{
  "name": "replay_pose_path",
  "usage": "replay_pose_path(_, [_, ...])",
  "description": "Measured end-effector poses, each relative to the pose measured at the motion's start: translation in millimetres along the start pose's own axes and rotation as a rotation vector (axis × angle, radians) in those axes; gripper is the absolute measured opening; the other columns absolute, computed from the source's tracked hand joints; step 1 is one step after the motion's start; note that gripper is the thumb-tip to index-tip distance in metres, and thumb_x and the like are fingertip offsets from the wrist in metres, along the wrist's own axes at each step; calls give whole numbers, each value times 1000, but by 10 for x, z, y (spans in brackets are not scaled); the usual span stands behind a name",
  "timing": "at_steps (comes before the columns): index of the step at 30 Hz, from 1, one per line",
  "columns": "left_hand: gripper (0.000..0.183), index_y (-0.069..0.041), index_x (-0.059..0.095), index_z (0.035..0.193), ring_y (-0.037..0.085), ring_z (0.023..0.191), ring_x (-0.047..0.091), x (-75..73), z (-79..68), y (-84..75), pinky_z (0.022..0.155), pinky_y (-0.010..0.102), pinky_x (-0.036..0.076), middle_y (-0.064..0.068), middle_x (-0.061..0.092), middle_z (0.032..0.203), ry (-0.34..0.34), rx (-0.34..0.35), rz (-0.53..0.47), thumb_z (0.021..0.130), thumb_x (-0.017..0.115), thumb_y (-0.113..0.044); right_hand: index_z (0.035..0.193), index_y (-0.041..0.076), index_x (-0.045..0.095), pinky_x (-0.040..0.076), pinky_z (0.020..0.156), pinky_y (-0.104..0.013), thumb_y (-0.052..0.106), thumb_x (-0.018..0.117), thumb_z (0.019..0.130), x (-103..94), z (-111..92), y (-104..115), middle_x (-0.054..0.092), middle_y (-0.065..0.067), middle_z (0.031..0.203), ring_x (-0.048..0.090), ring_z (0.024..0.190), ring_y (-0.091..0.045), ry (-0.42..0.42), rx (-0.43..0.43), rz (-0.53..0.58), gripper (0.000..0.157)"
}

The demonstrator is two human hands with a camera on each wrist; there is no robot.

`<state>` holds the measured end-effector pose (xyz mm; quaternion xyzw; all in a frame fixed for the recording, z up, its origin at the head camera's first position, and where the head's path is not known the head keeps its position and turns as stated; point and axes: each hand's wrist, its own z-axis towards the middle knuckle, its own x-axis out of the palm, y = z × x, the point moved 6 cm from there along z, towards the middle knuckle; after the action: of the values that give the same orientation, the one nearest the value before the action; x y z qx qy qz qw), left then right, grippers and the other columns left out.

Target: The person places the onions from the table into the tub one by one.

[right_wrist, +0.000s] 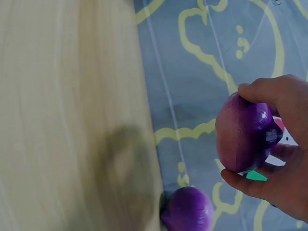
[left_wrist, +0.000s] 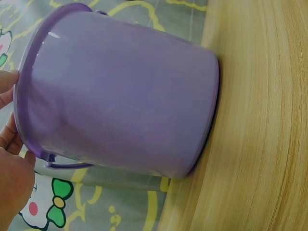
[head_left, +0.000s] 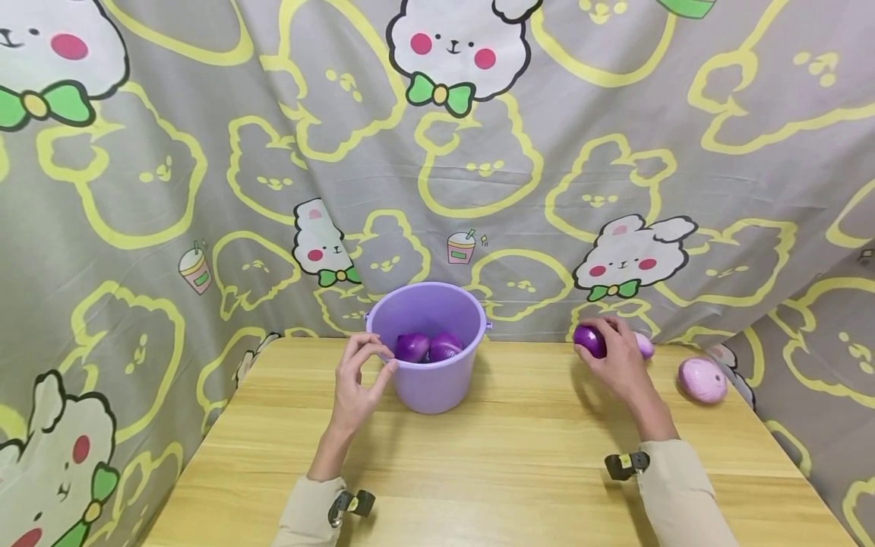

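Note:
A purple bucket (head_left: 437, 387) stands upright at the back of the table, its mouth tilted into view. My left hand (head_left: 358, 372) is at its near left rim, thumb and fingertips pinching the edge; the left wrist view shows those fingertips on the rim too, beside the bucket's wall (left_wrist: 125, 91). Inside lie two glossy purple onions (head_left: 413, 347). Off to the right, my right hand (head_left: 618, 357) grips another purple onion (right_wrist: 245, 134) between thumb and fingers, held above the table with its shadow below. A further onion (right_wrist: 187, 209) lies near the table's back edge, partly hidden behind this hand in the head view.
A paler pink-purple onion (head_left: 702, 380) rests at the table's right side. Behind the wooden table (head_left: 519, 456) hangs a grey curtain (head_left: 383, 182) with cartoon bears and rabbits, close against its back edge. Small dark cameras (head_left: 625, 465) are strapped at both wrists.

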<state>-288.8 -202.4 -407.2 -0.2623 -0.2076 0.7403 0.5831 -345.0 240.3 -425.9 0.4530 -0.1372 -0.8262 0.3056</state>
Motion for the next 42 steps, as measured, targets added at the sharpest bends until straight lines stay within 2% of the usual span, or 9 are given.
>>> replay_pose_path(11, [16, -3, 72, 95, 28, 116, 51, -4, 7, -13, 113, 35, 39, 18, 56, 110, 13, -16, -5, 85, 76, 8, 126, 5, 65, 47, 89, -75, 9, 82, 84, -116, 41, 152, 48, -32, 131, 48, 117, -53, -15, -26, 1, 45])
replay_pose_path(17, [16, 3, 71, 95, 27, 116, 51, -3, -3, -10, 113, 33, 39, 21, 56, 110, 8, -2, -4, 83, 75, 12, 126, 6, 65, 46, 89, -75, 10, 82, 84, -162, 50, 222, 47, -32, 133, 47, 120, -52, -24, -41, -6, 46])
replay_pose_path(22, [18, 9, 68, 93, 28, 113, 51, 17, 38, -170, 111, 30, 40, 28, 54, 107, -5, 30, 1, 79, 73, 19, 125, 7, 65, 46, 87, -75, 10, 83, 83, -213, 57, 298, 48, -30, 134, 46, 121, -51, -35, -49, 5, 45])
replay_pose_path(25, [17, 9, 67, 92, 29, 112, 51, 22, 74, -301, 111, 31, 40, 30, 54, 104, -2, 31, -6, 79, 72, 20, 125, 8, 66, 46, 86, -75, 10, 83, 84, -243, 56, 340, 48, -29, 133, 46, 121, -51, -46, -55, 5, 45])
replay_pose_path(28, [17, 10, 67, 91, 31, 111, 51, 20, 87, -360, 111, 32, 40, 30, 54, 104, 0, 27, -10, 79, 72, 20, 124, 9, 66, 44, 86, -75, 11, 83, 83, -267, 56, 377, 49, -29, 134, 46, 122, -52, -58, -57, 1, 45])
replay_pose_path(31, [17, 10, 67, 91, 33, 110, 51, 14, 72, -317, 110, 30, 40, 29, 54, 104, -8, 34, -8, 79, 72, 20, 124, 10, 66, 43, 85, -74, 13, 84, 83, -289, 58, 416, 49, -27, 135, 46, 123, -52, -64, -50, -4, 45])
replay_pose_path(37, [18, 8, 68, 92, 34, 110, 51, 10, 26, -89, 109, 29, 40, 25, 55, 106, -16, 46, 13, 79, 72, 20, 124, 12, 66, 40, 85, -74, 14, 84, 83, -333, 56, 482, 49, -27, 137, 46, 122, -54, -65, -34, -7, 45])
replay_pose_path(39, [18, 8, 68, 92, 34, 110, 51, 12, 28, -84, 110, 29, 39, 25, 55, 106, -13, 38, 6, 79, 72, 20, 124, 12, 66, 40, 86, -75, 13, 84, 83, -347, 55, 503, 49, -27, 137, 47, 121, -55, -67, -38, -8, 45])
replay_pose_path(42, [17, 9, 67, 91, 33, 111, 51, 19, 57, -194, 111, 31, 40, 27, 55, 105, -9, 30, -6, 79, 72, 20, 124, 11, 67, 42, 87, -75, 12, 84, 82, -369, 59, 535, 50, -27, 137, 47, 120, -54, -74, -46, -10, 45])
